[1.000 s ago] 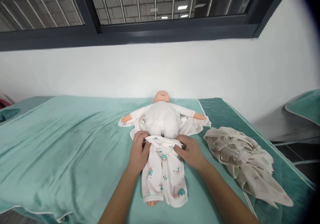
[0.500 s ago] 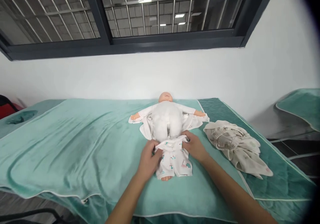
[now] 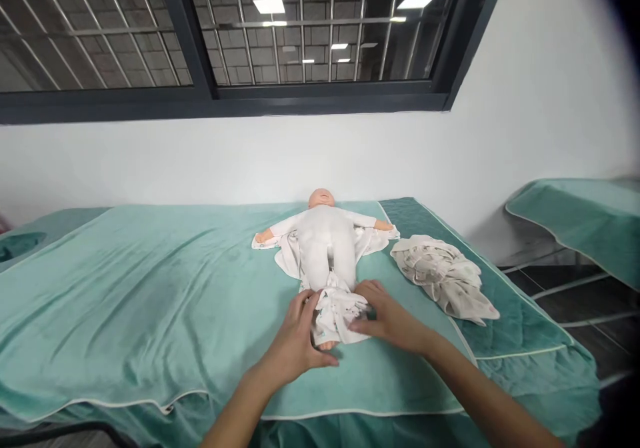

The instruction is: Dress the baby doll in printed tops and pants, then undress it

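A baby doll [image 3: 327, 235] in a white body layer lies on its back with arms spread. An opened white printed top [image 3: 287, 255] is spread beneath it. White printed baby pants [image 3: 336, 308] are bunched around its lower legs, and a bare foot [image 3: 329, 345] shows at the hem. At the pants' left side, my left hand [image 3: 293, 341] touches the cloth with its fingertips, thumb spread well apart. My right hand [image 3: 387, 315] grips the bunched fabric from the right, thumb in front, other fingertips partly hidden.
A crumpled off-white cloth [image 3: 443, 275] lies right of the doll. Green sheets [image 3: 190, 288] cover the bed, which stands against a white wall [image 3: 215, 161] under a barred window [image 3: 300, 41]. Another green-covered surface [image 3: 585, 221] stands at the far right.
The pants, spread flat before, are now bunched up at the doll's lower legs. My left thumb has come off the waistband and spread outward. The camera view has shifted slightly.
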Action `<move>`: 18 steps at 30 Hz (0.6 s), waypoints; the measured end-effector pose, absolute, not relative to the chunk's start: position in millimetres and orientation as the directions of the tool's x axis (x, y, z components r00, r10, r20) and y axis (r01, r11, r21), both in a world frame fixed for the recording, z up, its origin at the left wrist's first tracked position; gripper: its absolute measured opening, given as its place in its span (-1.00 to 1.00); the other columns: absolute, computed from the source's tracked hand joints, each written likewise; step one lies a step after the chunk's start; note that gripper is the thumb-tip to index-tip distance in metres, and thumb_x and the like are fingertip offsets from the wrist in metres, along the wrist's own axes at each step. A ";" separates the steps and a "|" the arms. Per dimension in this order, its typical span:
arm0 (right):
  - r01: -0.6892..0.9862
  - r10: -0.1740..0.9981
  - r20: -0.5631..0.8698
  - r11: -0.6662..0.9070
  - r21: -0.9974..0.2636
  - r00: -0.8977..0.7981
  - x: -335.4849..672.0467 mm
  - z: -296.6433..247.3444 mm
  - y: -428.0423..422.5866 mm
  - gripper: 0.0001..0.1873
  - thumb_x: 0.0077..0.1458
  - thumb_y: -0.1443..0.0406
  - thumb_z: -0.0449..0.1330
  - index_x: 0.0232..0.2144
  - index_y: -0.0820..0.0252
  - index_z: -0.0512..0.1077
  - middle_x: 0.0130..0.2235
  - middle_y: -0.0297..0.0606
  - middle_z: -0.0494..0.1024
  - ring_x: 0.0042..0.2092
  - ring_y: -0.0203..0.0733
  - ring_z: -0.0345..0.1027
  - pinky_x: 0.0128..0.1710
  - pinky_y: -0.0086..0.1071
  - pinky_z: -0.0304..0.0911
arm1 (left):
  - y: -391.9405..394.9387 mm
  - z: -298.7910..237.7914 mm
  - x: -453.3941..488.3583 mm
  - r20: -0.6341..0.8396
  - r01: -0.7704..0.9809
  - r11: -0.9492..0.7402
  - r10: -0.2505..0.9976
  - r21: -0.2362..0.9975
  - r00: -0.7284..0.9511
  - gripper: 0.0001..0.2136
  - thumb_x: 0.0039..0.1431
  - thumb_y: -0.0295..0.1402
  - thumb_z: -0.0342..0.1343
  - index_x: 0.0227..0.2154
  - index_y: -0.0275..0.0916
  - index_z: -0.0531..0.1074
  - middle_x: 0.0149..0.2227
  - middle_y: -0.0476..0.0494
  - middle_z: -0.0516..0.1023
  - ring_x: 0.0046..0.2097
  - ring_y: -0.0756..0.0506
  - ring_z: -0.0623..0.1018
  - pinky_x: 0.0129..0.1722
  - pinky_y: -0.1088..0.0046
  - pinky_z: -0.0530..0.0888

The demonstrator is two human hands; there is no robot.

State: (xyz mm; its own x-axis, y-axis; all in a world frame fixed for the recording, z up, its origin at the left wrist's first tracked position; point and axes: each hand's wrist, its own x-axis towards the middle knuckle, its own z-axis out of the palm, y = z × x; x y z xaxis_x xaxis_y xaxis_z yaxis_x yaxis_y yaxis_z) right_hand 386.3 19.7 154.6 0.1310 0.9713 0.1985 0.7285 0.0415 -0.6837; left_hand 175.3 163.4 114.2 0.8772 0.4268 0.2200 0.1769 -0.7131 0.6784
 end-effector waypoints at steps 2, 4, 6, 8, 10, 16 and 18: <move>0.773 0.973 0.198 0.036 -0.633 0.116 379.4 155.0 12.2 -0.42 -0.15 0.03 0.42 -0.14 0.14 0.35 -0.09 -0.23 0.41 -0.02 -0.02 0.20 -0.03 -0.24 0.16 | 160.5 117.3 176.5 0.253 0.189 -0.747 0.435 0.638 0.864 0.03 -0.26 -0.13 0.44 0.28 -0.06 0.00 0.23 -0.26 0.13 0.25 -0.32 0.19 0.23 0.06 0.25; 0.829 0.968 0.206 -0.001 -0.559 0.140 373.7 155.5 7.6 -0.36 -0.22 0.07 0.46 -0.12 0.16 0.36 -0.07 -0.19 0.42 -0.02 0.02 0.21 -0.03 -0.22 0.14 | 156.8 126.9 177.7 0.264 0.194 -0.764 0.432 0.616 0.863 -0.10 -0.22 -0.20 0.42 0.22 -0.06 0.11 0.15 -0.21 0.26 0.19 -0.29 0.27 0.18 0.08 0.29; 0.853 0.968 0.175 -0.063 -0.518 0.178 369.8 160.3 3.4 -0.55 -0.14 0.17 0.41 -0.20 0.16 0.39 -0.18 -0.23 0.48 -0.12 -0.02 0.28 -0.11 -0.26 0.13 | 152.3 141.6 176.0 0.222 0.224 -0.743 0.450 0.630 0.865 -0.21 -0.17 -0.28 0.39 0.17 -0.07 0.17 0.10 -0.19 0.34 0.13 -0.27 0.32 0.12 0.13 0.32; 0.807 0.971 0.095 -0.124 -0.578 0.217 366.9 172.0 -2.5 -0.72 -0.05 0.26 0.32 -0.25 0.15 0.41 -0.30 -0.32 0.49 -0.27 -0.14 0.30 -0.23 -0.34 0.12 | 147.9 161.0 169.5 0.120 0.284 -0.662 0.495 0.694 0.860 -0.28 -0.11 -0.37 0.32 0.15 -0.09 0.19 0.05 -0.17 0.40 0.05 -0.23 0.40 0.03 0.21 0.37; 0.696 0.977 0.018 -0.140 -0.705 0.214 364.0 189.8 -10.8 -0.80 -0.01 0.27 0.28 -0.29 0.15 0.42 -0.37 -0.38 0.49 -0.35 -0.21 0.29 -0.31 -0.39 0.10 | 144.9 184.7 158.6 -0.008 0.314 -0.545 0.491 0.777 0.871 -0.36 -0.08 -0.40 0.25 0.12 -0.11 0.22 -0.03 -0.12 0.46 -0.05 -0.17 0.46 -0.05 0.31 0.40; 0.236 0.992 -0.053 -0.025 -0.971 -0.114 354.2 248.4 -30.2 -0.69 -0.03 0.18 0.37 -0.27 0.20 0.42 -0.28 -0.38 0.46 -0.24 -0.24 0.30 -0.28 -0.44 0.16 | 142.4 261.2 125.6 -0.168 0.316 -0.409 0.358 0.856 0.918 -0.77 -0.14 -0.52 0.04 -0.33 -0.22 0.39 -0.33 0.05 0.43 -0.27 -0.05 0.43 -0.32 0.51 0.36; 0.088 0.988 -0.038 -0.025 -0.996 -0.153 352.1 265.4 -27.0 -0.61 -0.05 0.19 0.39 -0.21 0.21 0.39 -0.25 -0.35 0.45 -0.21 -0.22 0.32 -0.25 -0.42 0.20 | 142.2 280.0 123.1 -0.083 0.271 -0.396 0.431 0.877 0.899 -0.74 -0.15 -0.54 -0.02 -0.32 -0.22 0.37 -0.33 0.04 0.42 -0.27 -0.05 0.43 -0.34 0.51 0.35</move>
